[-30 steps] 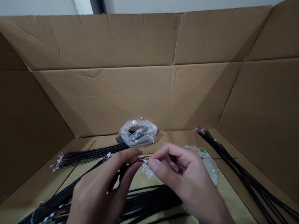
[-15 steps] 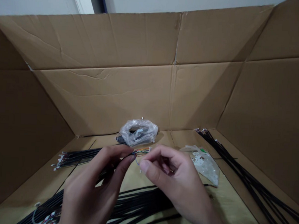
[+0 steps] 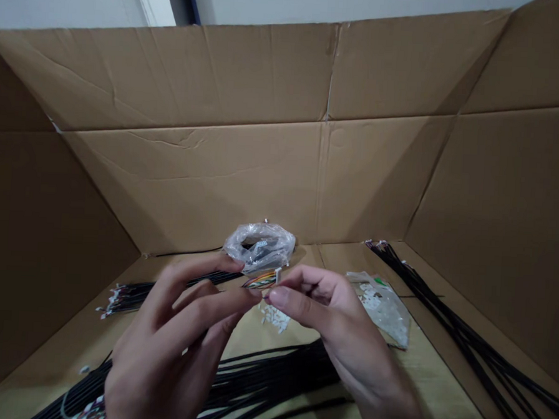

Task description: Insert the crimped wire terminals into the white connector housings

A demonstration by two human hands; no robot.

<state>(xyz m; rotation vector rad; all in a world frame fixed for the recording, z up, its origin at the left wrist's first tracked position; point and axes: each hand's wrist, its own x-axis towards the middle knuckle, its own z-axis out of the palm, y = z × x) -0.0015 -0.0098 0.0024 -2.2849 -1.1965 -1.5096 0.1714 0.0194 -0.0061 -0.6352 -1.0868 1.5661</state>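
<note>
In the head view, my left hand [image 3: 174, 341] and my right hand [image 3: 336, 334] are raised close together, fingertips almost meeting. Between them runs a bundle of thin coloured wires [image 3: 259, 280], ending in a white connector [image 3: 278, 275] beside my right index finger. My right thumb and index finger pinch a thin wire. The left fingers are closed around the wires' cable, which the hand mostly hides; one left finger reaches up toward the plastic bag. Below the fingertips lies a pile of small white connector pieces [image 3: 277, 319].
Black cables [image 3: 271, 371] lie under my hands, more [image 3: 129, 295] at the left and a long bunch [image 3: 442, 318] at the right. A clear plastic bag [image 3: 263, 243] stands behind, another bag of white pieces [image 3: 386, 312] at right. Cardboard walls [image 3: 216, 168] surround the surface.
My left fingers have shifted and spread, the index fingertip now nearer the right thumb. The white connector and the pile below show more clearly. My right hand has moved slightly.
</note>
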